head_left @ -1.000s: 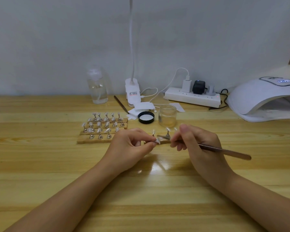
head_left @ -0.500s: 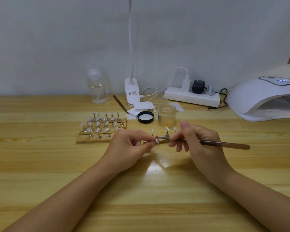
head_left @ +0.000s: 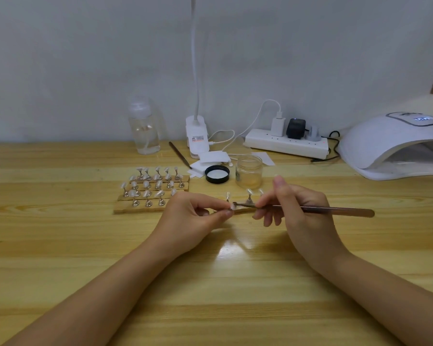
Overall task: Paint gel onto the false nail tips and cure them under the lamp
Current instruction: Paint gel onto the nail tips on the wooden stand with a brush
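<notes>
Just glossy nail tip [head_left: 232,207], brush-touched

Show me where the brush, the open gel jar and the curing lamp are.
brush [head_left: 335,210], head view, on the middle of its handle, past the right hand.
gel jar [head_left: 249,172], head view, on its clear glass wall.
curing lamp [head_left: 385,138], head view, on its white domed top.

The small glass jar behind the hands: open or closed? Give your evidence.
Open. The glass jar has a bare mouth, and its black lid lies beside it on the table.
</notes>
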The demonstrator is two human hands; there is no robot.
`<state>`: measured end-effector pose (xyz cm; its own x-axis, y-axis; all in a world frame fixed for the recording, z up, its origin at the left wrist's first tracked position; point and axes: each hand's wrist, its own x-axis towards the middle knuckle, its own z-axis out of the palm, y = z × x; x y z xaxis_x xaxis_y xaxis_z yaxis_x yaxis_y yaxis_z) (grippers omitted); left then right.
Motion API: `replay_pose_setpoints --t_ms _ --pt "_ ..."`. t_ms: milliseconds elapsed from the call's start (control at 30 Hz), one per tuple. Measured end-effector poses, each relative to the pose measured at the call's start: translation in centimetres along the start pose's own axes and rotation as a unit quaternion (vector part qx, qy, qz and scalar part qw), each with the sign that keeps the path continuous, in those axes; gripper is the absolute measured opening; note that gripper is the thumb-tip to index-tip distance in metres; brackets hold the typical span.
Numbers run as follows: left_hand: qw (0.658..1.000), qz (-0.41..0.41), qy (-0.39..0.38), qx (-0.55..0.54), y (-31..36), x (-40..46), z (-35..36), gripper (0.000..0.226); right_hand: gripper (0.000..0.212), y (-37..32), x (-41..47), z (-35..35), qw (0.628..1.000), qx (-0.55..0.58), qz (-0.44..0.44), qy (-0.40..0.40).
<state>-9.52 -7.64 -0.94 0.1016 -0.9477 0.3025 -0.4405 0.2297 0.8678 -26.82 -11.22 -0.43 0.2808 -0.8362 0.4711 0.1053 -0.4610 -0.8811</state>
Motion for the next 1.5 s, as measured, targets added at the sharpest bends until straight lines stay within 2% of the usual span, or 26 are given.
replay_pose_setpoints --t_ms 200,333,533,667,800,900,1000,1367,1500 --pt "1.000 -0.005 0.001 0.000 -0.2 0.1 0.0 0.015 0.040 -0.1 0.0 -0.1 1.000 0.008 -0.001 0.015" --pt "1.000 -0.002 -0.005 -0.002 -0.2 0.0 -0.1 0.013 0.046 -0.1 0.0 0.0 1.000 0.011 0.009 -0.009" --pt "0.997 0.032 -0.046 -0.061 0.4 -0.2 -0.3 0.008 0.044 -0.1 0.1 -0.3 0.998 0.029 -0.003 0.059" --pt "0.997 0.015 -0.036 -0.074 0.2 -0.1 -0.1 0.018 0.044 0.1 0.1 -0.2 0.999 0.024 -0.008 0.045" --pt "0.998 -0.012 -0.029 -0.051 0.3 -0.1 -0.1 0.009 0.039 0.4 -0.1 -0.2 0.999 0.004 -0.037 0.031" --pt "0.998 -0.026 -0.029 -0.044 0.4 -0.1 -0.1 0.008 0.037 0.4 -0.3 -0.1 0.997 -0.032 -0.067 -0.007" --pt "0.999 -0.036 -0.024 -0.031 0.5 -0.1 0.0 0.015 0.041 0.5 -0.4 -0.1 0.997 -0.029 -0.067 -0.032" --pt "0.998 -0.061 -0.023 -0.019 0.8 -0.1 0.1 0.014 0.042 0.7 -0.4 -0.1 0.998 -0.006 -0.061 -0.025" --pt "0.998 -0.066 -0.015 -0.017 0.7 -0.1 0.1 0.014 0.039 0.7 -0.2 -0.1 0.996 -0.039 -0.067 -0.034"
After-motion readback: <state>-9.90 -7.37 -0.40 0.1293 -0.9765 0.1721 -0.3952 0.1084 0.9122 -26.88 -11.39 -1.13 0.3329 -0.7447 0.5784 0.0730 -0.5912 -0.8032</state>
